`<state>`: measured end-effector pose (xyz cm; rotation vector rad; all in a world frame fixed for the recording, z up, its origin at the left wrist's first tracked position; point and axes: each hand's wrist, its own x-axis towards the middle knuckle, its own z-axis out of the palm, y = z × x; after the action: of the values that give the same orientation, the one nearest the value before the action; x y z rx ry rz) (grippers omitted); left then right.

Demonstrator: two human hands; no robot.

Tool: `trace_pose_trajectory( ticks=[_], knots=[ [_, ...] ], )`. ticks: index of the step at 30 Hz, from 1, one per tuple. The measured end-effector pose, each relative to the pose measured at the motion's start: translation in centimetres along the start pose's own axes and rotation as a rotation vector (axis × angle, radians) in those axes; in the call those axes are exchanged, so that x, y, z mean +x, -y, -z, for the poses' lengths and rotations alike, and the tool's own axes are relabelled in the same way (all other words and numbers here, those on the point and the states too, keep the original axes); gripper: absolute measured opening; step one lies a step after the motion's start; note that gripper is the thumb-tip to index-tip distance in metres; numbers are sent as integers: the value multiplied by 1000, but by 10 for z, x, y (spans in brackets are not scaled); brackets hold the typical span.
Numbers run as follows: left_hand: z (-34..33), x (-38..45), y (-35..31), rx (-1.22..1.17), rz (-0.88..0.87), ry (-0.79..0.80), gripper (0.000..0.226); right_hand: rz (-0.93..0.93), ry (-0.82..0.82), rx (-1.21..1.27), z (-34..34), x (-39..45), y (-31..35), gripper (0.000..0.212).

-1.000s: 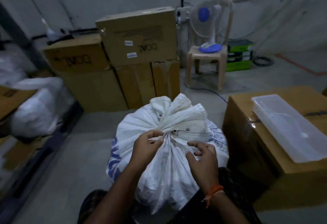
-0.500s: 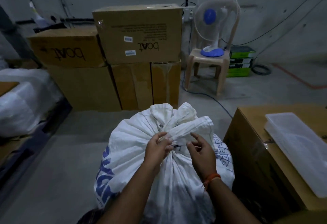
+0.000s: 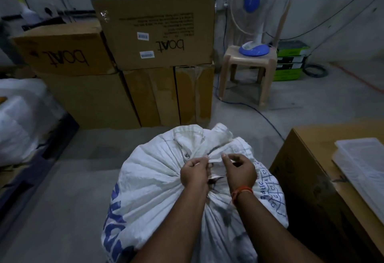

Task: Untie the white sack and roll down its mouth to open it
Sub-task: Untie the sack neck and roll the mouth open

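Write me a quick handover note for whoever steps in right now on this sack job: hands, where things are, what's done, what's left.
Left hand: fingers pinched on the tie at the gathered neck of the white sack.
Right hand: also at the neck, fingertips pinching the same white tie from the other side.
The sack stands upright on the floor in front of the person, beside a cardboard box on the right.
Done: both hands have a grip on the tie.
Left: the neck is still bunched shut, so finish loosening the tie, remove it, then roll the mouth down.
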<state>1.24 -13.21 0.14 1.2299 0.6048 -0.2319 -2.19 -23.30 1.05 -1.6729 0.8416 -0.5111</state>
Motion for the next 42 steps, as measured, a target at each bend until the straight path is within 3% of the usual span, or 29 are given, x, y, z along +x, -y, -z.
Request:
trace_pose_trajectory(
  ticks=[3, 6, 11, 15, 19, 27, 34, 42],
  knots=[
    [7, -15, 0, 66, -122, -72, 12, 27, 54, 77, 7, -5, 11, 28],
    [31, -55, -5, -12, -207, 2, 10, 86, 135, 190, 20, -25, 17, 37],
    [81, -121, 7, -93, -271, 39, 25, 67, 327, 385, 53, -96, 19, 48],
    [119, -158, 33, -131, -273, 5, 33, 38, 371, 372, 83, -164, -1, 50],
    [149, -178, 51, -82, -248, -7, 28, 51, 374, 266, 106, -209, -28, 43],
    [168, -184, 49, 38, -288, 48, 28, 174, 230, 255, 130, -231, -36, 22],
    [163, -181, 55, 59, -343, 73, 29, 252, 355, 266, 131, -234, -39, 31],
    [185, -177, 88, 178, -347, -26, 35, 145, 331, 129, 125, -218, -75, 35]
  ],
)
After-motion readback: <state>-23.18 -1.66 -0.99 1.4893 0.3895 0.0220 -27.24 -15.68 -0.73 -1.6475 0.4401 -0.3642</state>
